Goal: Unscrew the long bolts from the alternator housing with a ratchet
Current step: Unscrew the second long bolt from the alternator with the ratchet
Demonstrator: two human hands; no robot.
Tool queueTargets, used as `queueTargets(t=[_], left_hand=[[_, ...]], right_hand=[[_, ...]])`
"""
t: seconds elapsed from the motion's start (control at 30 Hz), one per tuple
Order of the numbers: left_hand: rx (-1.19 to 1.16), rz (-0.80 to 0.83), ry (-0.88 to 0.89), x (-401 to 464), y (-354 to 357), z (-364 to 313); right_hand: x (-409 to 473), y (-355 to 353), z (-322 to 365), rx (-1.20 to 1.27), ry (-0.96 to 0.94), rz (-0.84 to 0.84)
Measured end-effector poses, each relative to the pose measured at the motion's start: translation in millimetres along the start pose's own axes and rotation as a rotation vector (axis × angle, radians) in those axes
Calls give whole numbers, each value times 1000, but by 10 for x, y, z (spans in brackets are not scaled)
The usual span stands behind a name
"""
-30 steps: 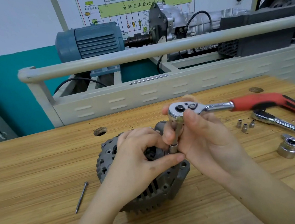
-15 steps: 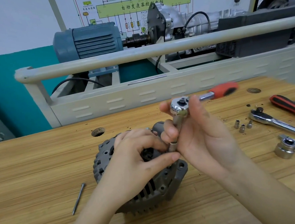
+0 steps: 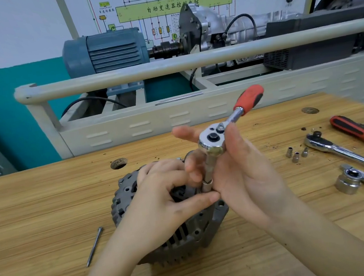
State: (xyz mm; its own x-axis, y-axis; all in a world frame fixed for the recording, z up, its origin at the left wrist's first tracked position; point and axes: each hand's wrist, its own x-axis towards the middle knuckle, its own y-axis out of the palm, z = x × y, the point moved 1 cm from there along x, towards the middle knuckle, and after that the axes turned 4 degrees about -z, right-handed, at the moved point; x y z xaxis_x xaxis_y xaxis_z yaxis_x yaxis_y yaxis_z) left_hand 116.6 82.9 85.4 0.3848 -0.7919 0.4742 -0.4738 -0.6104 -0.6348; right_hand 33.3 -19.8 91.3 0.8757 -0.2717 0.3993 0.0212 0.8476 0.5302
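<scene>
A grey finned alternator housing (image 3: 184, 240) lies on the wooden bench (image 3: 36, 213) at the centre. A ratchet (image 3: 212, 141) with a red handle stands upright over its right side on a chrome extension and socket (image 3: 207, 181). My right hand (image 3: 243, 176) grips the ratchet head and extension, thumb on top of the head. My left hand (image 3: 161, 200) rests on the housing and pinches the socket's lower end with thumb and fingers. One long bolt (image 3: 95, 246) lies loose on the bench to the left. The bolt under the socket is hidden.
To the right lie three small sockets (image 3: 296, 154), a second ratchet (image 3: 348, 154), a red-handled tool (image 3: 354, 130) and a large socket on an adapter (image 3: 353, 182). A beige rail and frame (image 3: 173, 116) with a blue motor (image 3: 106, 52) stand behind the bench.
The ratchet's red handle has swung from pointing right to pointing away and up-right. Both hands stay at the socket and ratchet head.
</scene>
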Motion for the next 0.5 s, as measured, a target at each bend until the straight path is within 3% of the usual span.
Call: queueTargets(t=[0.3,0.5], left_hand=[[-5,-11,-11,3,-3,-2],[49,3,-21,-20,-5,6]], right_hand=[[-34,0,-3,35,-64,19],[34,-67,-3,192,5,-9]])
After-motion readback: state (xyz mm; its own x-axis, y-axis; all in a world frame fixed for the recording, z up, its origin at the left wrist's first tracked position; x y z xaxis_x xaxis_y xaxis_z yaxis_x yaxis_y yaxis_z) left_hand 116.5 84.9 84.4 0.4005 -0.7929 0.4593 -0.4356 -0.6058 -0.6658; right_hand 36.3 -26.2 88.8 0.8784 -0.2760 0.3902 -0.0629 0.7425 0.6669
